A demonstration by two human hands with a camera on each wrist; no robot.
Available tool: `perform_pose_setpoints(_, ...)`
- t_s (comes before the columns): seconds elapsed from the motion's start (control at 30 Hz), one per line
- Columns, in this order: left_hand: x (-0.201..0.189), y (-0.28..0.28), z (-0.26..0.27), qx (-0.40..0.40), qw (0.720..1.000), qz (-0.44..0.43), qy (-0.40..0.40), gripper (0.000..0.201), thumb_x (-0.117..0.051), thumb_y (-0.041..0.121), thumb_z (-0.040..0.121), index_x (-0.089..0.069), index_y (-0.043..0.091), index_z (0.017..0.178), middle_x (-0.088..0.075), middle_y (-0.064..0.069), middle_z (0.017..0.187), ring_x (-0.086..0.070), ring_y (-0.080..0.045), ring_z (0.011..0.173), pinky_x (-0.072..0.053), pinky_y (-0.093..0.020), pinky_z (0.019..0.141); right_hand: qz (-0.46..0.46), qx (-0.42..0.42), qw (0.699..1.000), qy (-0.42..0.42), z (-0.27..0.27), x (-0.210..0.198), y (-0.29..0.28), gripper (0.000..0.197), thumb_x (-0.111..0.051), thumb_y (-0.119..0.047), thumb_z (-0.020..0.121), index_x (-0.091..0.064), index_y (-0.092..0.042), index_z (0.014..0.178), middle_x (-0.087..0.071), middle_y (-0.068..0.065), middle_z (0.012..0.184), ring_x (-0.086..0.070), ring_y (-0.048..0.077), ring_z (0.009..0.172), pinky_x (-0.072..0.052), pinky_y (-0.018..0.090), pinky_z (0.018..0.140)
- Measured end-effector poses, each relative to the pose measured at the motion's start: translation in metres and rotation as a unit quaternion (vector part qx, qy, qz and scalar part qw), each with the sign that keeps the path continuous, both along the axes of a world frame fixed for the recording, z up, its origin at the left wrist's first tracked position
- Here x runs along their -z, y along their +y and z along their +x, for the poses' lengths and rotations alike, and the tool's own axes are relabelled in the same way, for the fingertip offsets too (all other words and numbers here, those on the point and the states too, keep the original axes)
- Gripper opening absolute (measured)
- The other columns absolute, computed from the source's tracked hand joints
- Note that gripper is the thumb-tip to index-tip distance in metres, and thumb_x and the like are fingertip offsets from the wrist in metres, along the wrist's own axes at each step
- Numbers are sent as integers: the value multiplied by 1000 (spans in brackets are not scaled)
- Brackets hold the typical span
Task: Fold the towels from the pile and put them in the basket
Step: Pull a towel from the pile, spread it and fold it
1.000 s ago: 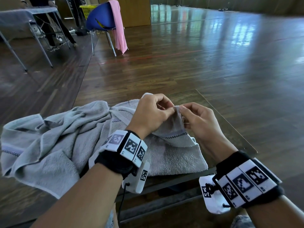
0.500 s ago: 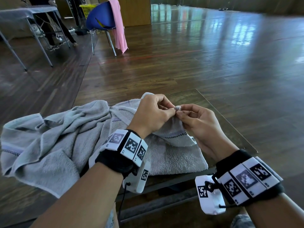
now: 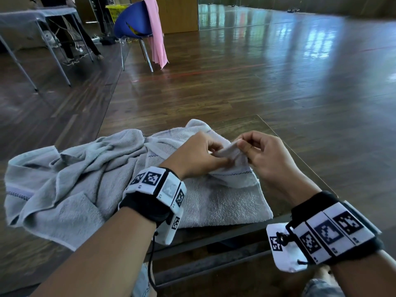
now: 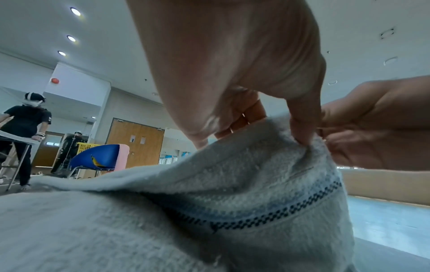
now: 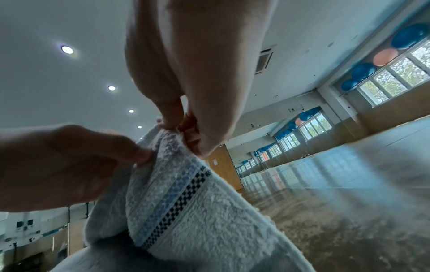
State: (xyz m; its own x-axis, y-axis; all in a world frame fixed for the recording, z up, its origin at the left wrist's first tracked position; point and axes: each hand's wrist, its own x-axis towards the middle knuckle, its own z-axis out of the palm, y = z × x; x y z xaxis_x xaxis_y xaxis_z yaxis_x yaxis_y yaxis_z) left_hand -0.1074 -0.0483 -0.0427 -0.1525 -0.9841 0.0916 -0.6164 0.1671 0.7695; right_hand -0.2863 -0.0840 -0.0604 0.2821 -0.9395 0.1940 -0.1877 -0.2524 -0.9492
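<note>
A light grey towel with a blue and black checked stripe lies on the small table in front of me. Its top corner is raised off the table. My left hand pinches that raised edge with thumb and fingers, and my right hand pinches the corner tip just beside it. The left wrist view has the towel peaking under my left hand. Seen from the right wrist, my right hand nips the towel at its top. A crumpled grey pile lies to the left.
A blue chair with a pink towel draped over it stands on the wooden floor at the back left. Behind it sits a yellow basket. A grey table with a person behind it is at the far left.
Both hands have drawn slightly apart along the towel's raised edge, and the right hand now holds the corner tip a little higher and further right.
</note>
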Motion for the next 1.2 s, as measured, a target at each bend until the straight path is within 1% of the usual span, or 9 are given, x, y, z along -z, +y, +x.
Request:
perform_pose_setpoints(0.1,-2,2,13,-23,997,-30,-68,36,-78,28,82,-64,-2,68,-58,-16,69,-47,-21,60,-40,-43,62,-13,14,1000,-19,-9,-3,-3,20,-64,-12,98,-70,-23,82,-69,-3,81,-60,16,78,-55,55,83)
perform_pose_setpoints(0.27,2,9,31,-38,990,-79,-107,23,-81,24,79,-74,4,71,-64,-4,96,-61,-20,87,-47,-38,81,-22,12,1000,-3,-27,-7,-9,18,-64,-12,98,-70,-23,85,-69,3,85,-61,20,85,-53,59,93)
perform_pose_setpoints(0.33,4,15,24,-9,990,-70,-120,16,-84,27,76,-75,14,74,-63,1,110,-60,-15,100,-48,-37,90,-51,-17,997,58,-26,-4,-6,16,-65,-11,97,-69,-22,86,-69,8,85,-59,19,81,-56,44,85)
perform_pose_setpoints(0.43,6,18,4,31,985,-92,-140,22,-84,35,75,-78,21,92,-61,7,121,-57,-12,111,-47,-36,96,-88,-41,990,102,-15,1,4,13,-67,-13,95,-68,-23,87,-66,-4,74,-53,4,64,-46,26,64)
perform_pose_setpoints(0.57,7,18,-13,18,990,-118,-75,20,-82,24,78,-77,5,78,-67,3,106,-64,-15,91,-50,-38,78,-111,-34,990,84,-4,4,12,11,-67,-11,95,-69,-19,88,-63,-23,65,-53,-2,59,-39,10,60)
perform_pose_setpoints(0.73,8,19,-13,-7,991,-133,-32,29,-82,24,79,-71,2,64,-68,0,82,-62,-21,68,-46,-41,64,-124,-40,987,94,-6,1,12,9,-68,-12,94,-70,-19,89,-66,-18,69,-56,-1,63,-42,12,62)
perform_pose_setpoints(0.83,5,17,-6,-15,988,-138,-64,28,-81,31,79,-74,6,69,-67,-1,77,-62,-19,68,-47,-40,66,-149,16,985,88,-9,3,8,8,-67,-13,94,-70,-19,89,-69,-10,77,-58,-1,67,-44,12,64)
perform_pose_setpoints(0.97,3,11,12,-44,980,-135,-141,28,-76,30,79,-75,3,71,-69,-4,74,-63,-23,70,-47,-42,71,-124,118,983,71,-19,3,-6,11,-64,-18,97,-67,-24,88,-66,-14,81,-58,-2,70,-42,6,60)
perform_pose_setpoints(1.2,6,15,45,-71,959,-115,-248,37,-65,43,76,-72,7,72,-66,-3,73,-58,-24,71,-42,-35,73,-44,180,982,43,-30,9,-19,16,-65,-19,97,-68,-24,82,-62,-9,74,-53,4,64,-41,15,56)
